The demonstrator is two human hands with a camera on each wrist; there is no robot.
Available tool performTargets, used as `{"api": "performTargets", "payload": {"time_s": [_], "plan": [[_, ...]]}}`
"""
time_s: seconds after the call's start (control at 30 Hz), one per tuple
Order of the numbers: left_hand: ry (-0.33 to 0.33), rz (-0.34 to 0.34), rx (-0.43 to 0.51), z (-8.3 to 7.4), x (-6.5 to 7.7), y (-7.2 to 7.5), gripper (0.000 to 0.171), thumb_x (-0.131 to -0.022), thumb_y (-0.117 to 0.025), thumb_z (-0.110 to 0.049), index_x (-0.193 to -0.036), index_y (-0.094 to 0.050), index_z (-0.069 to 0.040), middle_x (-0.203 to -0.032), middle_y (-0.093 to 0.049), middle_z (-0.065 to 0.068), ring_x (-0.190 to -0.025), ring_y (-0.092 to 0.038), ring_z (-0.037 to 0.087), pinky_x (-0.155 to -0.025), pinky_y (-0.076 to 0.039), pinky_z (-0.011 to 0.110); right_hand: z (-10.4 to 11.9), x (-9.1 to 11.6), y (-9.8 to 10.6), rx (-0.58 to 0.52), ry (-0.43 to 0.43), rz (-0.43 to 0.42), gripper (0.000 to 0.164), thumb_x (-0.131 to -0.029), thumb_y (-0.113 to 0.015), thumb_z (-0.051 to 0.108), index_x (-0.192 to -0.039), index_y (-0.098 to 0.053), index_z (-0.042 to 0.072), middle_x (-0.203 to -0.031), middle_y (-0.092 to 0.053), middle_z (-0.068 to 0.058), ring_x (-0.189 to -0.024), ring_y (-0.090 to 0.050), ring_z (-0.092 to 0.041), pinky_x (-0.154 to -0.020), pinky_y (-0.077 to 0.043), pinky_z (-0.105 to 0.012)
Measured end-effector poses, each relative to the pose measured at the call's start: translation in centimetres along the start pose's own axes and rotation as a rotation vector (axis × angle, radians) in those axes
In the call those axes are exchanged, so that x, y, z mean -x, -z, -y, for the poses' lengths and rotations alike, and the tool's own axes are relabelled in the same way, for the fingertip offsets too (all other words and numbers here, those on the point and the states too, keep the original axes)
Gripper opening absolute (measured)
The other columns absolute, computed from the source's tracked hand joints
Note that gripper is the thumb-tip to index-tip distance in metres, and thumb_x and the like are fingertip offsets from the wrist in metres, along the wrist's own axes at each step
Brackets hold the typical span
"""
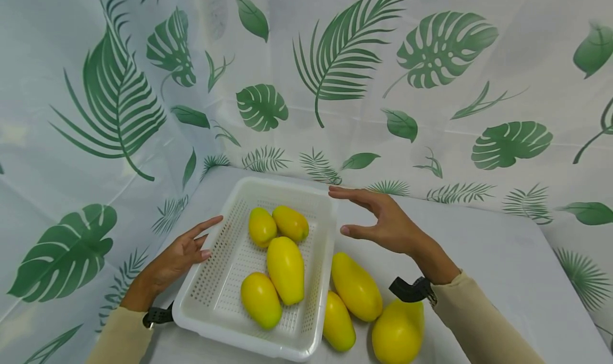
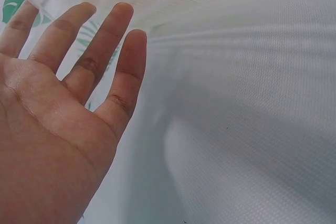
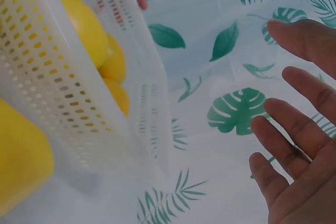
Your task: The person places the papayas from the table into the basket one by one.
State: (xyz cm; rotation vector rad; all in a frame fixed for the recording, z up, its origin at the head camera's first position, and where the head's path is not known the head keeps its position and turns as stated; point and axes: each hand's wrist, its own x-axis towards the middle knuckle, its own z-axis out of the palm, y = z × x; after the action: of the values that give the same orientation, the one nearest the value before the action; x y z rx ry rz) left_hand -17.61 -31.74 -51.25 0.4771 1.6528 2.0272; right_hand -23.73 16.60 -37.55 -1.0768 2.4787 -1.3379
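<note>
A white plastic basket (image 1: 256,345) with perforated walls holds several smooth yellow fruits (image 1: 285,271), long and rounded like mangoes or small papayas. My left hand (image 1: 179,260) is at the basket's left side, fingers extended and the thumb tip over the rim. In the left wrist view its spread, nearly straight fingers (image 2: 131,59) reach up beside the slotted wall. Past the far right corner hovers my right hand (image 1: 383,220), thumb and fingers apart with nothing between them. The right wrist view shows a gap between its fingertips (image 3: 262,124) and the basket wall.
Right of the basket, three more yellow fruits lie on the white-covered table (image 1: 517,279): a long one (image 1: 356,287), a smaller one (image 1: 338,321) and a big, broad one (image 1: 398,332). White sheeting with green leaf prints (image 1: 345,60) hangs behind and to the left.
</note>
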Motion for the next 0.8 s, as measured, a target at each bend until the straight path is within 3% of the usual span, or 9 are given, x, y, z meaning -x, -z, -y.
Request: {"api": "performTargets", "payload": {"time_s": [0.4,0.8], "plan": [[-0.001,0.005,0.007,-0.2,0.0,-0.1,0.075,-0.11,-0.044,0.002,-0.173,-0.012,-0.024,-0.165,-0.042,0.025,-0.133,-0.065,0.034,-0.1,-0.062,0.051,0.3,2.4,0.7,-0.011,-0.018,-0.023,0.073,-0.09,-0.085,0.012,-0.154,-0.056,0.031,-0.16,-0.056,0.007,-0.152,-0.045,-0.006,-0.129,-0.031,-0.061],[-0.023,0.014,-0.004,0.1,0.0,0.1,0.075,-0.109,-0.045,0.002,-0.173,-0.013,-0.022,-0.164,-0.045,0.024,-0.133,-0.066,0.032,-0.101,-0.062,0.048,0.4,3.7,0.8,-0.027,-0.023,-0.007,0.077,-0.088,-0.085,0.012,-0.155,-0.055,0.032,-0.16,-0.055,0.012,-0.151,-0.045,-0.006,-0.123,-0.027,-0.077]]}}
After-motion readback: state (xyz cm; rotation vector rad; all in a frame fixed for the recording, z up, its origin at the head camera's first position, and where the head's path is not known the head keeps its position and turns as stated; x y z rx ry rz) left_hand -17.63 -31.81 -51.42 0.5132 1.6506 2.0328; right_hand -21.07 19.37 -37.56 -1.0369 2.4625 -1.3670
